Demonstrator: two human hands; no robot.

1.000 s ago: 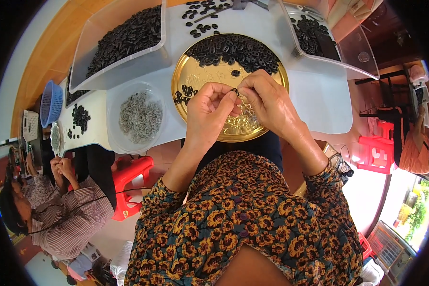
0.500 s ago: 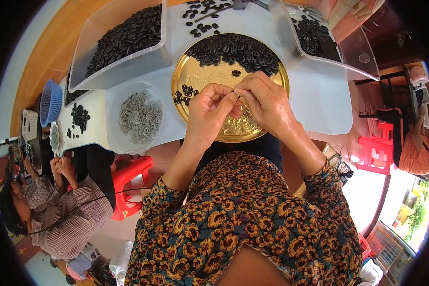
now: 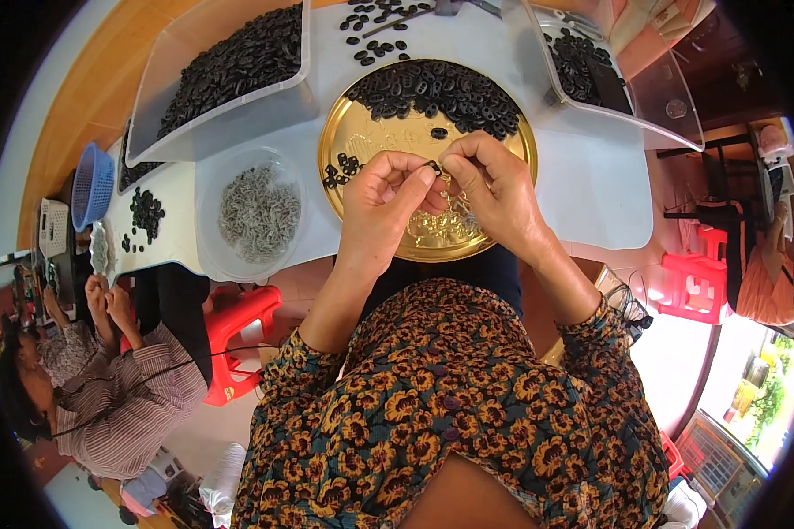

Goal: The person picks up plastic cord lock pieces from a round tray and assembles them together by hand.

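Note:
Over a round gold tray (image 3: 384,134), my left hand (image 3: 375,203) pinches a small black oval piece (image 3: 432,165) between thumb and forefinger. Right beside it is my right hand (image 3: 500,189), its thumb and forefinger closed together; whatever is between them is too small to make out. Many black oval pieces with holes (image 3: 432,88) cover the tray's far part, and a single black piece (image 3: 438,133) lies just beyond my fingers. A small group of black pieces (image 3: 341,170) sits at the tray's left. Shiny gold bits (image 3: 450,225) show beneath my hands.
Left of the tray stands a clear round tub (image 3: 260,216) of small greyish pieces. Clear bins with black pieces (image 3: 238,70) (image 3: 582,66) stand at far left and far right. A co-worker (image 3: 132,388) sits at left near a red stool (image 3: 238,344).
My right hand has drawn slightly right, away from my left fingertips, so the black piece in the left hand shows more clearly. The co-worker's hands have shifted a little.

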